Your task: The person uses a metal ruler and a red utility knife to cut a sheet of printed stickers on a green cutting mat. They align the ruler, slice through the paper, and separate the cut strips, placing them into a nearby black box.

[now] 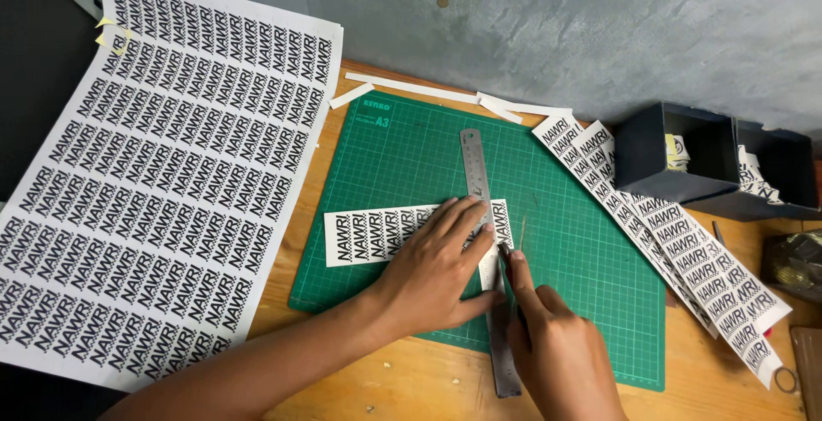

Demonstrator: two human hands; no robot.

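I see a narrow printed paper strip [377,234] lying flat across the middle of the green cutting mat [591,241], white with rows of slanted black lettering. A steel ruler [476,173] lies over its right end, running from the mat's upper middle down past the mat's near edge onto the wooden table [411,382].

My left hand [437,271] is spread flat, palm down, fingers apart, pressing on both the strip and the ruler; the fingertips reach the ruler's edge and the thumb stretches toward the right hand. My right hand [556,348] sits just right of the ruler, curled tightly around a thin cutting tool [505,254], index finger laid along it, the tip against the ruler's right edge near the strip. I cannot make out the blade itself.

A large printed sheet [163,173] covers the table to the left, partly overlapping the mat's upper corner. A stack of cut strips [685,250] fans diagonally along the mat's right side. Two dark open boxes [659,155] stand at the upper right against the grey wall, and thin white paper offcuts [428,89] lie beyond the mat's far edge.
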